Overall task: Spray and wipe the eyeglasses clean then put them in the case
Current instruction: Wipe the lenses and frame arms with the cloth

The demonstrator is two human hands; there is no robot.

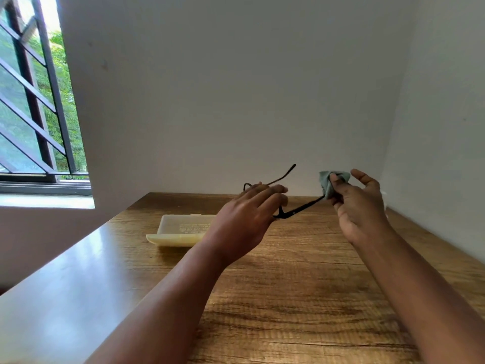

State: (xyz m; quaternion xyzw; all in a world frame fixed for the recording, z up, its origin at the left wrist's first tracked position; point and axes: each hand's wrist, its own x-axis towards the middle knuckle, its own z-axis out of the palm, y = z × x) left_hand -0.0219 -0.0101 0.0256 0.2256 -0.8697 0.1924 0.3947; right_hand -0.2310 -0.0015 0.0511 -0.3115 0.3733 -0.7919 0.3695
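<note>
My left hand (246, 216) holds the black eyeglasses (301, 208) by the front above the wooden table (288, 298); the lenses are hidden behind my fingers. One temple arm sticks up and back, the other runs right toward my right hand (359, 206). That hand pinches a small grey-green cloth (331, 181) around the end of this temple arm. A pale yellow translucent case (178, 229) lies on the table left of my left hand, partly hidden by my wrist.
White walls close the table at the back and on the right. A barred window (34, 101) is at the left. Something pale (384, 198) shows behind my right hand by the right wall; I cannot tell what it is.
</note>
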